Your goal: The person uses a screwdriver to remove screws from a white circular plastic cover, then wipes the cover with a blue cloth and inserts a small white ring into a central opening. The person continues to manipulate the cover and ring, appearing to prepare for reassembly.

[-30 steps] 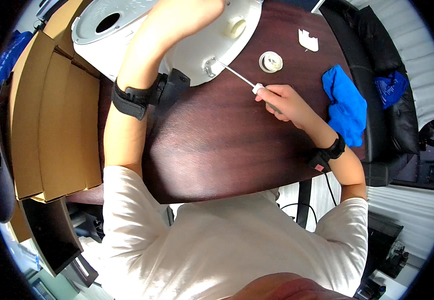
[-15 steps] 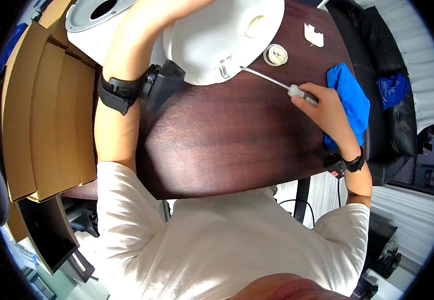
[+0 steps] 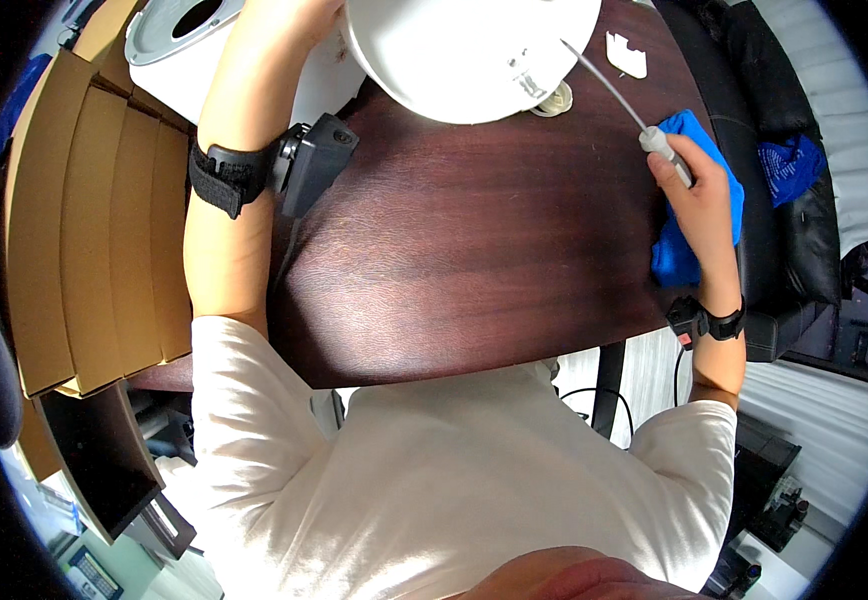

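One grey-handled metal screwdriver (image 3: 656, 143) is clasped in the right hand (image 3: 699, 192), its tip near the rounded white plastic shell (image 3: 454, 60). The left hand (image 3: 320, 10), mostly out of frame, has a grip I cannot tell.

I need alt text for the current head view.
The person's right hand holds a screwdriver, its tip at the right side of a white curved shell; contact is unclear. The left arm runs out of frame at the top, its grip unseen. A blue cloth and white plastic piece lie on the dark table.
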Tool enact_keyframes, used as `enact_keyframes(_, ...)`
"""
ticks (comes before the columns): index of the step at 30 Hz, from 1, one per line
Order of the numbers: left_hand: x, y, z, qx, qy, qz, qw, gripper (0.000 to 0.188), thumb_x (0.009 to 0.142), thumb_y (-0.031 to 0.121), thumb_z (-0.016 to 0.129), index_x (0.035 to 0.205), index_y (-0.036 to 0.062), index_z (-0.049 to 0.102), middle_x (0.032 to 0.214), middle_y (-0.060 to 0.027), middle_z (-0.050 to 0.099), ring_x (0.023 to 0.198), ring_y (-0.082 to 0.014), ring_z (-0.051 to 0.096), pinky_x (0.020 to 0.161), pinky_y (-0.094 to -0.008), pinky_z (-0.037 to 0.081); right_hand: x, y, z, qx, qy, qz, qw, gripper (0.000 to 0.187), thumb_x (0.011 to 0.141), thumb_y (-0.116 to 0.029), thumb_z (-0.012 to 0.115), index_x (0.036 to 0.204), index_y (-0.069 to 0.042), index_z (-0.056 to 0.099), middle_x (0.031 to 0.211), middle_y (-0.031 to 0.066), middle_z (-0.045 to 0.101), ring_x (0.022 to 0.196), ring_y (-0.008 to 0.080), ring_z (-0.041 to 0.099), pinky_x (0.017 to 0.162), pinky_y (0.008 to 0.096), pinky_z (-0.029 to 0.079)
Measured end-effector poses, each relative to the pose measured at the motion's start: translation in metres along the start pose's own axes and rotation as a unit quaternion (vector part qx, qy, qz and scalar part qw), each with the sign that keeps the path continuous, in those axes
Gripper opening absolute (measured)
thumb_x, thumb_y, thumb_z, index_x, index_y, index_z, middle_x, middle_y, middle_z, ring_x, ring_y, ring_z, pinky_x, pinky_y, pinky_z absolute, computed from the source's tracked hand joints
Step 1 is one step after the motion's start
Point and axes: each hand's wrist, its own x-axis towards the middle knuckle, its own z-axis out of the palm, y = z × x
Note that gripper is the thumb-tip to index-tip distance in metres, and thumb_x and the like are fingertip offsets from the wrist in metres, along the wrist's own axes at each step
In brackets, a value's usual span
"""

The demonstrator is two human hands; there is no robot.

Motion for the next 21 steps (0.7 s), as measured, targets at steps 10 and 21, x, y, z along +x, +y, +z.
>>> enact_keyframes(10,-0.006,0.005,0.002,0.071,-0.147,-0.064,0.985,0.034,0.088,0.01,0.052,0.118,-0.002,0.06,0.103,-0.0083,0.066,0.095,-0.0152,0.06,0.085,-0.027,0.047,-0.018,-0.004,-0.013,-0.057,-0.043,-0.042,0.997,0.025,0.083,-0.013,0.074,0.102,0.001,0.067,0.087,0.0126,0.069,0.074,0.018,0.065,0.065,0.0285,0.049)
enact_keyframes(21,-0.023,0.03,0.018,0.205,-0.234,-0.096,0.945,0.038,0.091,0.017,0.053,0.124,-0.0003,0.057,0.11,-0.011,0.066,0.1,-0.0185,0.061,0.089,-0.0289,0.046,-0.02,-0.028,-0.011,-0.233,-0.107,-0.171,0.951,0.029,0.075,-0.023,0.078,0.098,-0.007,0.069,0.078,0.0083,0.061,0.064,0.0279,0.06,0.056,0.0359,0.046)
